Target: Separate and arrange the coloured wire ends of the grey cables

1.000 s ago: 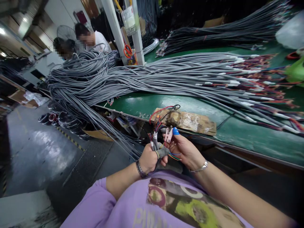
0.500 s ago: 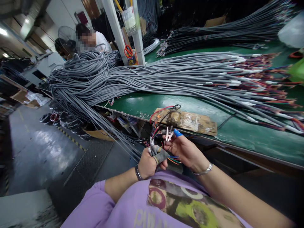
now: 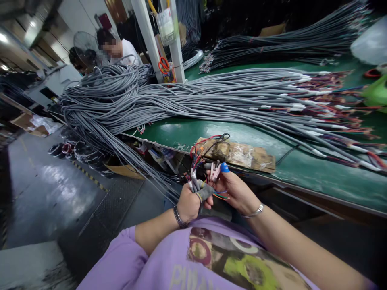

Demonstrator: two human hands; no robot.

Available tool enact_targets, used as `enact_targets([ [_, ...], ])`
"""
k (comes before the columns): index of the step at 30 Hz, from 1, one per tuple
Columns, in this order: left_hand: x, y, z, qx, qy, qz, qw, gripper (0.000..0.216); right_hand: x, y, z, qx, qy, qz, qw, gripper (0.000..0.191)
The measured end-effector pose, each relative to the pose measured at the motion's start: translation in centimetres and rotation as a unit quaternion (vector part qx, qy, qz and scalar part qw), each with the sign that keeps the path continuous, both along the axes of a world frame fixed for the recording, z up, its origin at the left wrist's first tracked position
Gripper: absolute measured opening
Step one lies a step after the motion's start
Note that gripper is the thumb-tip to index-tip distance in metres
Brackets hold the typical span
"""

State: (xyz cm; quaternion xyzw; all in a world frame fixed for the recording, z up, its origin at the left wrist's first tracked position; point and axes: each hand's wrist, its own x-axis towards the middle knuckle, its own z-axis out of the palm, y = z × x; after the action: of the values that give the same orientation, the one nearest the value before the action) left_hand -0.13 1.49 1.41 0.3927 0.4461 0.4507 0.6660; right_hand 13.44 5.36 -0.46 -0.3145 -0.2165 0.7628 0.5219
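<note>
While clasping gray cables (image 3: 194, 185) in the left hand (image 3: 188, 204), with colored wires (image 3: 198, 161) above the fist, pinches a pink clip (image 3: 215, 172) in the right hand (image 3: 238, 191), by thumb and fingertip.

Gap over green tabletop (image 3: 178, 133), wooden board (image 3: 252, 157) nearside, grey cables (image 3: 211, 96) blocking beyond

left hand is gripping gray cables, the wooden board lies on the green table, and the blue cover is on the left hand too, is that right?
Not quite: the blue cover is on the right hand, beside the pink clip, as the head view shows. The rest stands: the left hand grips gray cables, and the wooden board lies on the green table.
</note>
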Motion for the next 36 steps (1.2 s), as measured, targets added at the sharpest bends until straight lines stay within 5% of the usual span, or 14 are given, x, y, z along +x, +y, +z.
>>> enact_targets([
  [9, 0.1, 0.0, -0.1, -0.015, 0.010, -0.007, 1.000, 0.040, -0.3, 0.0, 0.5, -0.068, 0.030, -0.007, 0.997, 0.034],
  [20, -0.9, -1.2, 0.1, -0.019, 0.030, -0.003, 0.999, 0.042, 0.5, -0.1, 0.4, -0.043, 0.034, 0.033, 0.998, 0.027],
  [24, -0.5, -1.2, 0.3, -0.024, 0.012, 0.019, 0.999, 0.044, 0.5, -0.3, 0.1, -0.026, -0.006, -0.006, 1.000, 0.019],
  [29, 0.2, -0.9, 0.5, -0.038, -0.006, 0.050, 0.998, 0.045, 0.2, -0.7, -0.3, 0.028, -0.087, -0.087, 0.992, 0.034],
  [36, 0.7, -0.9, 0.3, -0.046, 0.004, 0.067, 0.997, 0.046, -0.2, 0.2, 0.0, -0.046, 0.029, 0.006, 0.998, 0.034],
])
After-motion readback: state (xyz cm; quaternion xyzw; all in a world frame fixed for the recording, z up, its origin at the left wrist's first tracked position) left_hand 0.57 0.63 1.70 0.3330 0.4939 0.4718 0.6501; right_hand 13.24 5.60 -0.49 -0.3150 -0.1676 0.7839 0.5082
